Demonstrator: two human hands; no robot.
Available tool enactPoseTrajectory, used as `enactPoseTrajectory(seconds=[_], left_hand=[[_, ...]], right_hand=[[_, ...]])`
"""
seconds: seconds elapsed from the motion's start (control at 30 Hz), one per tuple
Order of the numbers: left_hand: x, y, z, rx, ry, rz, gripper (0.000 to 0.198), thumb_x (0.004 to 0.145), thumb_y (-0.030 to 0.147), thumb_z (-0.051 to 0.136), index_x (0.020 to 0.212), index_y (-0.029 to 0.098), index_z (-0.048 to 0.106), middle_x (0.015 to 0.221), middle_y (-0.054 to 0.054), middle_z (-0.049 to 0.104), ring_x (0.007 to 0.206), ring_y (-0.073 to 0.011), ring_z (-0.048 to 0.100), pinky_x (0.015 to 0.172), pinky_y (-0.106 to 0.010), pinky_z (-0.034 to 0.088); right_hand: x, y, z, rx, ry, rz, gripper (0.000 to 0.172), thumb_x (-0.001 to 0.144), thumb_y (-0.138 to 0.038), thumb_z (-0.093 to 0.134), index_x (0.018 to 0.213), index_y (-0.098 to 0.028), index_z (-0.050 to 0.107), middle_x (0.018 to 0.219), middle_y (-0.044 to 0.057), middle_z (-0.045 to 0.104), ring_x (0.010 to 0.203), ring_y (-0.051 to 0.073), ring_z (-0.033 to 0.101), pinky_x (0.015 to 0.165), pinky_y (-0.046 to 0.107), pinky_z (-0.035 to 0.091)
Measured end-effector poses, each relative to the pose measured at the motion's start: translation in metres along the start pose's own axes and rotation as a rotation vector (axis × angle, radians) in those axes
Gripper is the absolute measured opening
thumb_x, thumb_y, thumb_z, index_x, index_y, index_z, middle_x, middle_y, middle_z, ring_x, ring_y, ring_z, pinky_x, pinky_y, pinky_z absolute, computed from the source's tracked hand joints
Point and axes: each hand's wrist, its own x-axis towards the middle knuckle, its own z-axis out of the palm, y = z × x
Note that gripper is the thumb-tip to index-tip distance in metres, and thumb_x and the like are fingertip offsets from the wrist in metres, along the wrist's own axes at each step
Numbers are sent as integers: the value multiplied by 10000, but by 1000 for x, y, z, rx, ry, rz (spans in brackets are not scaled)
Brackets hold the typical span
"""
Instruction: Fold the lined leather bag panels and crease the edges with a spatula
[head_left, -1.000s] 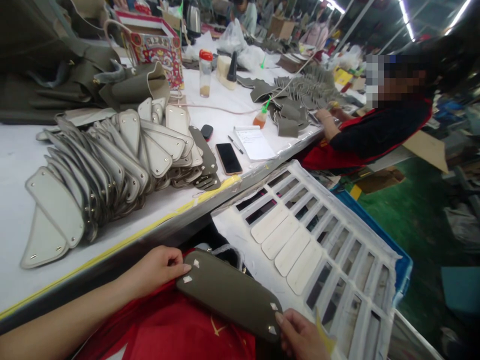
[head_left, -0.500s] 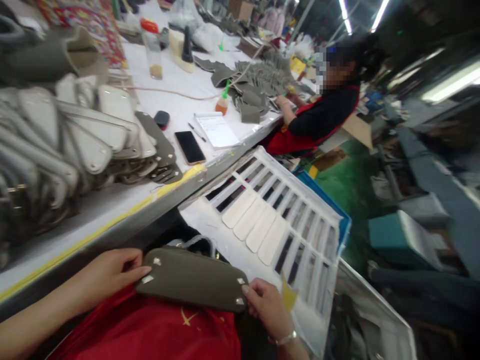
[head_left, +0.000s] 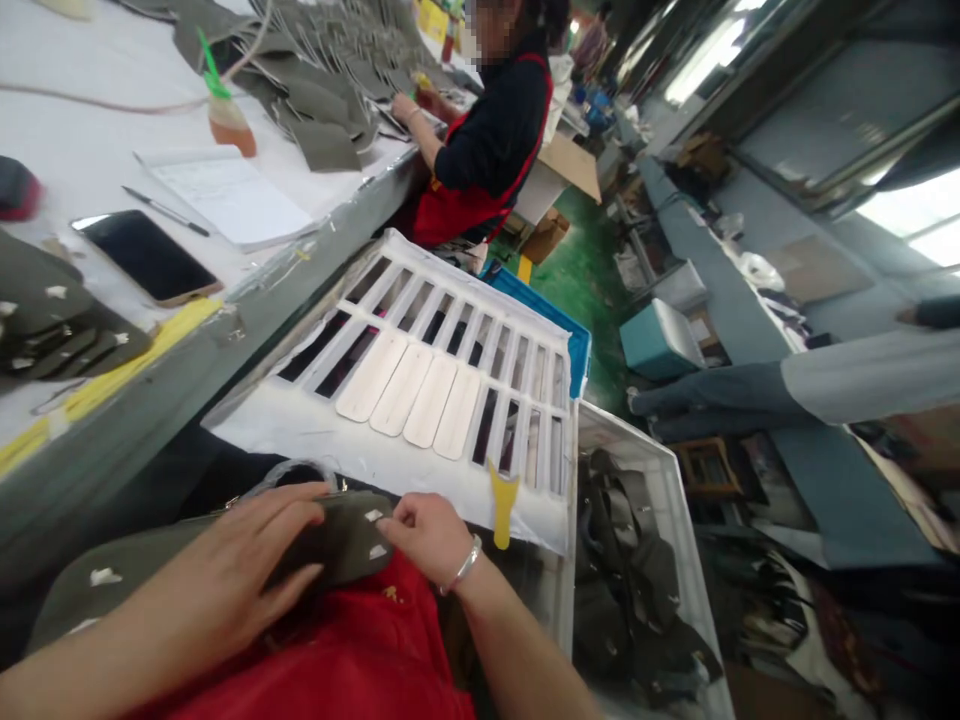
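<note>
A long olive-green panel (head_left: 349,545) with rounded ends and small whitish tabs lies across my red apron (head_left: 337,650). My left hand (head_left: 255,540) rests over its middle, fingers stretched out and thumb apart, covering part of it. At the panel's right end my right hand (head_left: 431,540) pinches the edge beside two tabs. More olive material (head_left: 97,575) with tabs extends under my left forearm; whether it is the same piece I cannot tell. Just beyond the hands is a white slotted rack (head_left: 262,415) bearing several cream-coloured rounded strips (head_left: 405,390).
A yellow forked piece (head_left: 504,505) sits on the rack's near edge. To the right, a pale bin (head_left: 686,500) holds olive pieces. On the left table are a phone (head_left: 146,255), a notepad (head_left: 225,190) and a glue bottle (head_left: 229,120). A co-worker (head_left: 487,130) sits beyond.
The view has swung right. My left hand has moved from pinching the panel's left end to lying over its middle. My right hand keeps hold of the right end.
</note>
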Motion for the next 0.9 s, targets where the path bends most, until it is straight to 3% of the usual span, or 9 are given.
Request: enactPoseTrajectory(seconds=[0.1, 0.2, 0.53, 0.9], left_hand=[[25, 26, 28, 108, -107, 124, 677, 663, 405, 662, 1256, 144, 467, 1302, -149, 526, 1176, -293, 492, 1000, -420, 384], [35, 34, 42, 154, -142, 105, 709, 637, 372, 671, 1264, 122, 453, 1268, -168, 548, 1147, -306, 511, 988, -444, 383], [38, 37, 45, 157, -130, 46, 608, 637, 326, 627, 1176, 82, 489, 1165, -199, 591, 1071, -321, 544, 940, -464, 408], [38, 35, 45, 127, -137, 24, 611, 596, 253, 615, 1176, 138, 460, 1168, -161, 580, 1051, -307, 542, 933, -445, 401]], right_hand=[[1, 3, -1, -21, -6, -34, 224, 761, -362, 580, 660, -167, 623, 587, -24, 551, 549, 79, 464, 518, 202, 285], [1, 6, -1, -37, 1, -59, 254, 767, -389, 569, 662, -165, 625, 599, -17, 564, 551, 82, 470, 516, 208, 279], [2, 10, -3, -77, -17, -96, 301, 802, -437, 550, 707, -174, 658, 643, 1, 609, 591, 103, 501, 533, 224, 296], [0, 3, -4, -133, 22, -75, 240, 771, -373, 559, 634, -185, 615, 606, 0, 591, 554, 105, 450, 521, 235, 236]])
